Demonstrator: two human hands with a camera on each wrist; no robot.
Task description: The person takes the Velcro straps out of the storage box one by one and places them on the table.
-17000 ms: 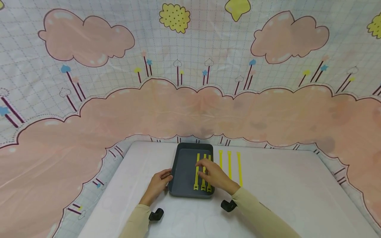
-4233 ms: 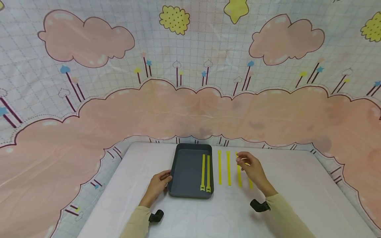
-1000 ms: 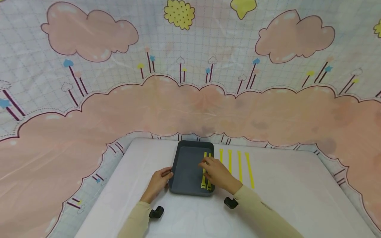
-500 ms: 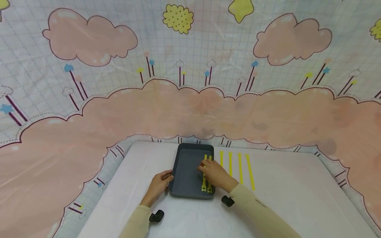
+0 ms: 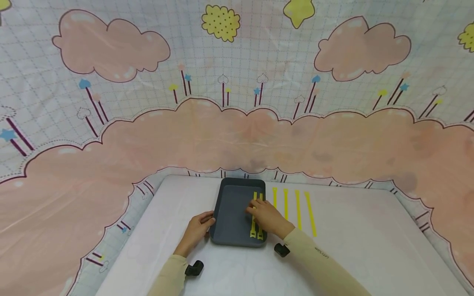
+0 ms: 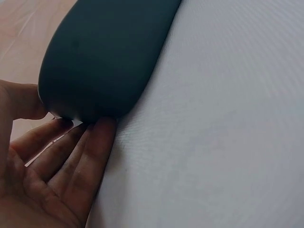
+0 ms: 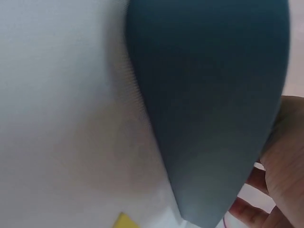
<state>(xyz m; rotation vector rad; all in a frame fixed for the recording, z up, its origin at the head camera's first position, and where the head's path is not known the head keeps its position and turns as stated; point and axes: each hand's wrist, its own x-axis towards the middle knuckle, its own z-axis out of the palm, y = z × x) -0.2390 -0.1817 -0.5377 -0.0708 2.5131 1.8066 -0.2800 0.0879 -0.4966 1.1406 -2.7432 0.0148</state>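
Observation:
In the head view a dark grey tray (image 5: 231,242) stands on the white table. My left hand (image 5: 195,230) holds its left side, thumb at the rim and fingertips low against the outer wall (image 6: 95,61) in the left wrist view. Two yellow cable ties (image 5: 253,233), flat strips with slotted heads, lie lengthwise along the tray's right side, heads towards me. Over them is my right hand (image 5: 270,217), fingers bent down at the left tie. Whether it pinches that tie is hidden; in the right wrist view the tray wall (image 7: 209,95) covers the fingertips.
Several more yellow cable ties (image 5: 310,213) lie in a row on the table, right of the tray; my right hand and forearm partly cover some. A patterned cloth (image 5: 237,139) with clouds rises behind the table (image 5: 370,246).
From four seconds ago, my right hand has moved left from the ties on the table to those in the tray. Over the last second it barely shifts. My left hand stays at the tray.

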